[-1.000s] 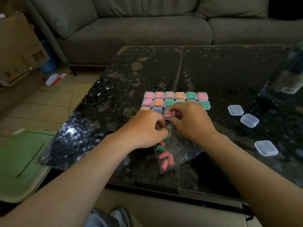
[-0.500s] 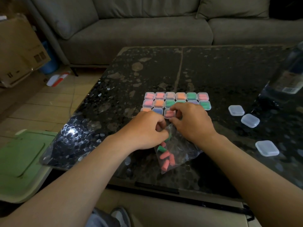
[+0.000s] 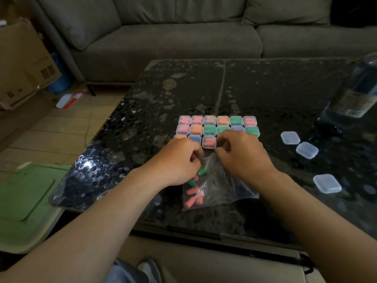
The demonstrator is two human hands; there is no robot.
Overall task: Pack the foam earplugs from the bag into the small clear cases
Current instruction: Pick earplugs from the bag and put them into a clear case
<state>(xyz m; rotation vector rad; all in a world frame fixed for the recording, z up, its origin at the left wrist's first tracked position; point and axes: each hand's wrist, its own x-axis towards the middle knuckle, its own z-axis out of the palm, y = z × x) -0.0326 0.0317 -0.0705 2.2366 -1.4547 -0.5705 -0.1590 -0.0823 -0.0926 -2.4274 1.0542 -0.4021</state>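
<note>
Bag point(image 3: 222, 186) flat on tabletop point(image 3: 265, 88), just below filled cases point(image 3: 210, 129). L hand point(image 3: 177, 160) + R hand point(image 3: 242, 156) at bag mouth, fingers point(image 3: 221, 154) curled, pinching film each side, prob. to spread opening, reach earplugs point(image 3: 192, 196). Empty cases point(image 3: 307, 150) to R.

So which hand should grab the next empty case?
Right, probably. The right hand is nearer the three empty cases, which lie on its side; the left hand seems to hold the bag.

Open desk point(image 3: 265, 88) behind and left of the packed cases point(image 3: 216, 124)
Rightward, three loose cases point(image 3: 307, 150) and a bottle point(image 3: 359, 94) intrude; the bag point(image 3: 222, 186) fills the near middle.
</note>
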